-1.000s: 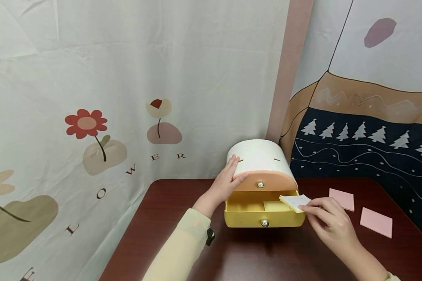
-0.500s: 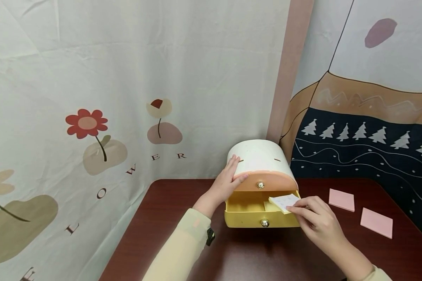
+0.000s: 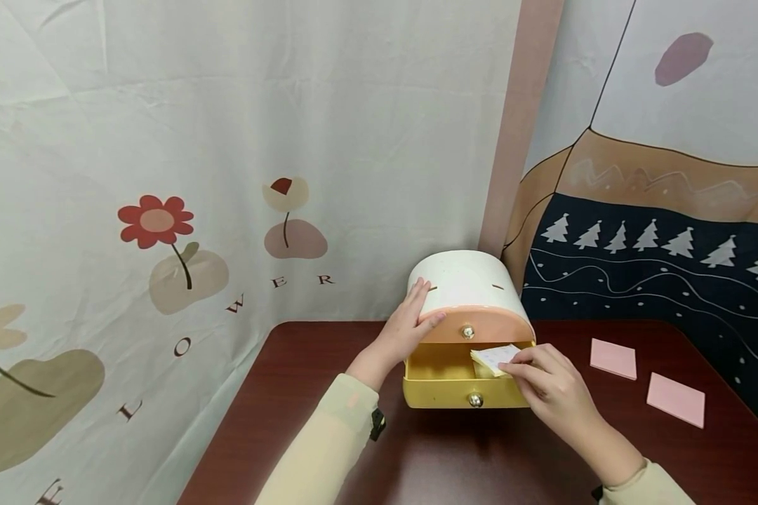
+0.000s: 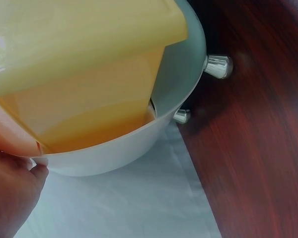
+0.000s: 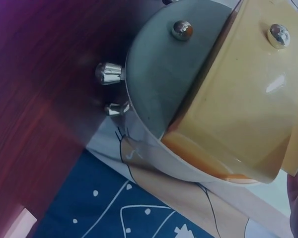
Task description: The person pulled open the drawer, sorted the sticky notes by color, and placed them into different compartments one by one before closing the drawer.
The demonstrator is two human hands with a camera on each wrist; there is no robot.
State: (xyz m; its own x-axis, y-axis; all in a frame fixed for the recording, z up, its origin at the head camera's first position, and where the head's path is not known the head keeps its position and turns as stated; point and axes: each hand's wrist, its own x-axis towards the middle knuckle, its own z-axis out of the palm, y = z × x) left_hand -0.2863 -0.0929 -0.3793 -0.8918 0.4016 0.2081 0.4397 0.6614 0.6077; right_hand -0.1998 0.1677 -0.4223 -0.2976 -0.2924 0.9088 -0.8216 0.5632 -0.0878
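A small rounded chest (image 3: pixel 464 277) with a white shell has a peach upper drawer (image 3: pixel 439 324) and a yellow lower drawer (image 3: pixel 439 395), which is pulled out. My left hand (image 3: pixel 399 333) rests against the shell's left side, thumb across the peach front; the left wrist view shows fingertips (image 4: pixel 38 171) at the shell's rim. Between thumb and fingers, my right hand (image 3: pixel 552 386) pinches a sticky note pad (image 3: pixel 493 357), pale with faint marks on top and yellow at its edges. It is over the yellow drawer, tilted, partly covering another yellow pad inside. In the right wrist view, a yellow pad (image 5: pixel 294 144) shows beside the drawer front.
Two pink note pads, one nearer the chest (image 3: pixel 613 358) and one farther right (image 3: pixel 676 400), lie on the dark red-brown table (image 3: pixel 467 463). Printed cloth (image 3: pixel 366 154) hangs behind. Silver feet (image 5: pixel 109 73) support the chest, and round silver knobs (image 3: pixel 476 400) stick out from the drawers.
My right hand has moved left with the sticky note pad, from the yellow drawer's right edge to over its inside. My left hand and the chest have stayed put.
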